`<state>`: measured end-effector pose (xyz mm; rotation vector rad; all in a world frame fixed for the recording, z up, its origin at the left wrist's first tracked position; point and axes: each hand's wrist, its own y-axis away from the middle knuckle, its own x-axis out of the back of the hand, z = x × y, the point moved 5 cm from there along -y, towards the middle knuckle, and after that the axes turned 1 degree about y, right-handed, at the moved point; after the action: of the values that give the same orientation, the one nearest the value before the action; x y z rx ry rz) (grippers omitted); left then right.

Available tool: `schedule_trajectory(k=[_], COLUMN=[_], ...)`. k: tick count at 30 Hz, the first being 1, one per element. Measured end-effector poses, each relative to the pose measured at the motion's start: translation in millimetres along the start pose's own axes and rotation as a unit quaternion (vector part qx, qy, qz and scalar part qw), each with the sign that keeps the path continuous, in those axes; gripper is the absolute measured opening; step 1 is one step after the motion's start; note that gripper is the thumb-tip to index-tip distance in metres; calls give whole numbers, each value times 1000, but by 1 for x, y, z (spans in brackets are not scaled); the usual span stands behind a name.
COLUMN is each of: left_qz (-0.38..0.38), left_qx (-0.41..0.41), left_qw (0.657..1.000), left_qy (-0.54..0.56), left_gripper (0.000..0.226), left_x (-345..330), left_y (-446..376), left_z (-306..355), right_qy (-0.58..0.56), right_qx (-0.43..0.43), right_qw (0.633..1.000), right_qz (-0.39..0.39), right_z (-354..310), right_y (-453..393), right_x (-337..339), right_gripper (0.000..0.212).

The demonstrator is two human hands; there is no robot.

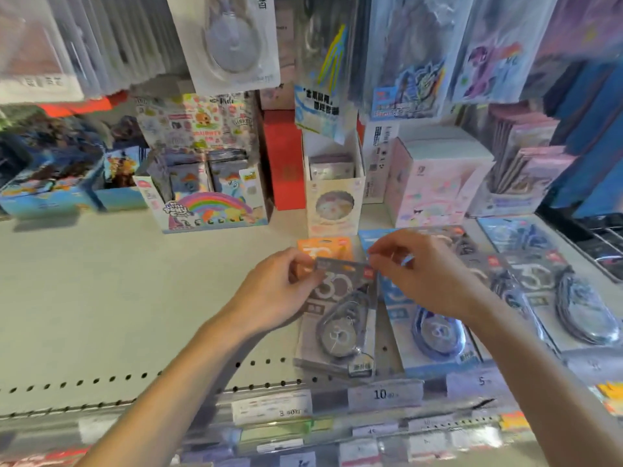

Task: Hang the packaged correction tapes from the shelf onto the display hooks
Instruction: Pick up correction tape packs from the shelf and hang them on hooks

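Price tags [384, 395] sat nearest the lens, clipped along the front rail of the shelf [135, 291]; one read 10, the next looked like 5. Frame was motion-blurred, so fine print was unreadable.

Head view only:
- Left hand [273, 291] pinched the upper left corner of a grey correction tape pack [340, 315], thumb on the card face, fingers behind. Grip was clamped on the pack.
- Right hand [418, 274] had thumb and forefinger pressed together at the pack's upper right corner, by the small red logo. Grip looked closed on the card edge; other fingers curled.
- Grey pack was held just above the shelf, lower end down near the perforated front strip. Could not tell whether the lower edge touched the shelf.
- Orange pack [325, 247] lay flat on the shelf, partly hidden behind the grey one.
- Blue pack [435, 332] lay just right of the grey one, partly under the right wrist.
- More packs [580, 308] lay in an overlapping pile further right on the same shelf.
- Rainbow pony box [209, 200] stood behind, left of centre; red box [283, 160] next to it; white open-top box [333, 193] right of that; pink box [435, 183] beyond.
- Hanging packages [232, 42] filled the top of the frame, one showing a correction tape blister. Hooks themselves were not visible.
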<state>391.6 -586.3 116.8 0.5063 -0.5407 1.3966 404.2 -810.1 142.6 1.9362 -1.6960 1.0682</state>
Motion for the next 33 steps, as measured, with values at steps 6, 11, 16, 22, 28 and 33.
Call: schedule_trajectory(k=[6,11,16,22,28,33], left_qz=[-6,-6,-7,-35,59,131], left_qx=[13,1,-8,12,20,38], left_qw=[999,983,967,949,938,924], left_qy=[38,184,255,312,341,358], left_gripper=[21,16,16,34,39,29], left_x=[1,12,31,37,64,77], left_y=[-12,-14,-15,-6,2,10], left_z=[-4,6,10,-3,-29,-45], right_qy=[79,-81,-202,-250,87,244], right_qx=[-4,-24,-35,-57,-77,-9], right_qw=[996,995,978,966,993,967], right_qz=[-49,-58,-19,28,-7,-75], right_z=[-5,-12,-27,-48,-33,-47], right_y=[-15,-24,-42,-54,-36,-18], right_x=[-14,-5,-2,-17,-20,-58], right_gripper=[14,13,12,11,30,59])
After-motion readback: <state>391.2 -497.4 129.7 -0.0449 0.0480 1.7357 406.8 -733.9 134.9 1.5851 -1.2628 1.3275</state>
